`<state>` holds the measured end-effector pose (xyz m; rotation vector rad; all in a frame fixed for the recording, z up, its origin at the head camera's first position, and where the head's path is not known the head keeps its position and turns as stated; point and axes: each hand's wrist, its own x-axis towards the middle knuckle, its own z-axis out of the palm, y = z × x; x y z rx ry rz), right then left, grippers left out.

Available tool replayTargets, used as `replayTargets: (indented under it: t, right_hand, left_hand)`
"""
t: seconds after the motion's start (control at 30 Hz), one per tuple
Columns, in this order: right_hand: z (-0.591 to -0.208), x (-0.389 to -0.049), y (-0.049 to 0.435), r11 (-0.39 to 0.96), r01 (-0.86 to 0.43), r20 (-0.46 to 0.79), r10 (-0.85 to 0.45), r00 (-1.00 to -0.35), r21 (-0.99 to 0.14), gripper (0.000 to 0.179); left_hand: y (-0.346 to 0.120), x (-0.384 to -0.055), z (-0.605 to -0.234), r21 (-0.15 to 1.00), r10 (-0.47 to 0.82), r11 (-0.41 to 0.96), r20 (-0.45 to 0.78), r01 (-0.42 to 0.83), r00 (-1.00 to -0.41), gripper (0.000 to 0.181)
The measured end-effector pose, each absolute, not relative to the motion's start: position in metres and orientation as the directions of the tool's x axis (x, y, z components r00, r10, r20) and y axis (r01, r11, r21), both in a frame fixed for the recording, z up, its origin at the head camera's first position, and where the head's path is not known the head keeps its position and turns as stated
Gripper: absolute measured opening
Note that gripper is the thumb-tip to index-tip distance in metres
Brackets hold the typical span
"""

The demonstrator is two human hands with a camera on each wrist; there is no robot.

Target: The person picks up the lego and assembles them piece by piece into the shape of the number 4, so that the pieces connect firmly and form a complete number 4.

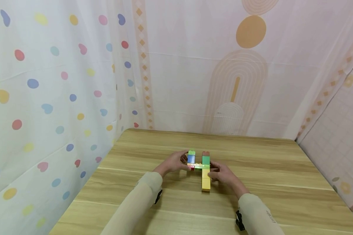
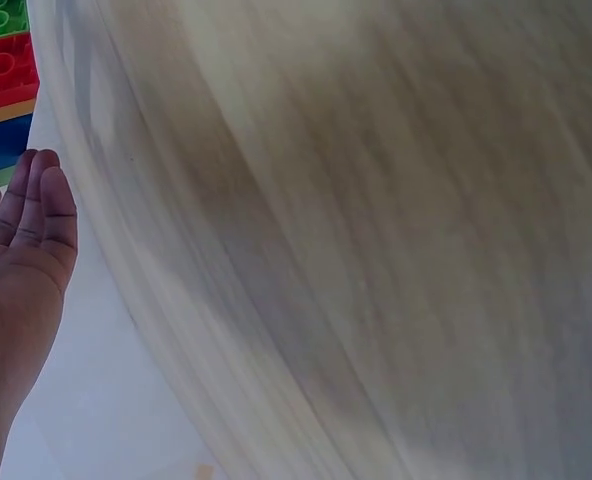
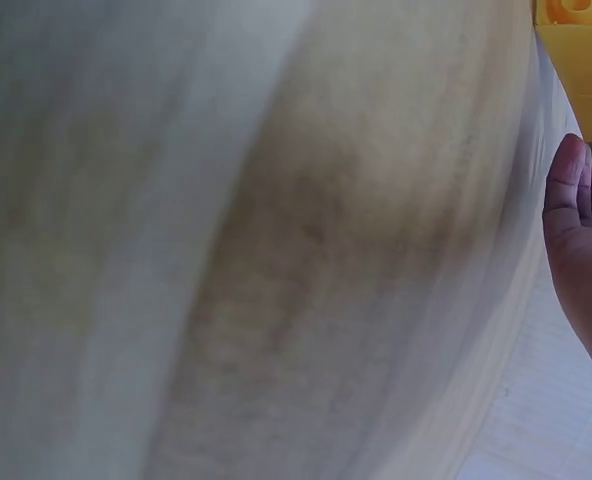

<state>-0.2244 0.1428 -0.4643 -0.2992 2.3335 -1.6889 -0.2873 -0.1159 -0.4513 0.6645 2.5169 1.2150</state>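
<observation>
A toy building-brick structure (image 1: 206,176) is held between the two hands above the table. Its short column, with a blue brick (image 1: 191,159) under a light green top, stands at the left. The longer column runs from brown and green bricks (image 1: 206,160) to yellow ones, and a thin crosspiece joins both columns. My left hand (image 1: 176,161) grips the short column, thumb near the red brick (image 2: 6,70) seen in the left wrist view. With thumb and fingers, my right hand (image 1: 223,174) pinches the long column beside its yellow bricks (image 3: 584,75). Some fingertips are hidden behind the bricks.
The wood-grain table (image 1: 129,147) reaches back to a pale patterned curtain (image 1: 176,81). Another curtain with coloured dots (image 1: 56,98) hangs along the left side. Black bands (image 1: 240,220) show under both sleeves.
</observation>
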Motion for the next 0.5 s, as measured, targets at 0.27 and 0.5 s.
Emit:
replayTargets:
  t: [0.27, 0.5]
  right_hand:
    - [-0.465, -0.222, 0.140, 0.369, 0.023, -0.131, -0.269, -0.954, -0.929, 0.063]
    - [-0.463, -0.221, 0.136, 0.419, 0.046, -0.160, -0.241, -0.957, -0.907, 0.061]
  left_hand:
    - [-0.117, -0.287, -0.458, 0.783, 0.497, 0.573, -0.096, 0.243, -0.862, 0.082]
    - [-0.117, -0.288, -0.463, 0.765, 0.486, 0.604, -0.130, 0.225, -0.864, 0.076]
